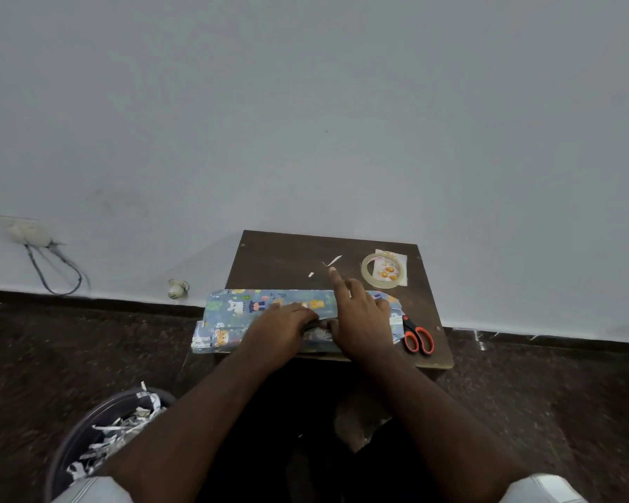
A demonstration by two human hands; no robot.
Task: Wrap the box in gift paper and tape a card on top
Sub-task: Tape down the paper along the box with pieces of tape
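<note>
A box covered in blue gift paper [233, 310] with cartoon animals lies on a small dark wooden table [280, 259]. My left hand [280, 326] rests on the paper's middle, fingers pressing down along the seam. My right hand [360, 317] lies flat on the paper to the right, its index finger raised and pointing away from me. A roll of clear tape [384, 270] sits on a small card [402, 257] printed with oranges, at the table's far right. The box itself is hidden under the paper.
Orange-handled scissors [418, 337] lie at the table's right front. Small paper scraps [333, 261] lie on the far part of the table. A dark bin [88, 430] with paper shreds stands on the floor at lower left. A wall socket with cables [30, 234] is at left.
</note>
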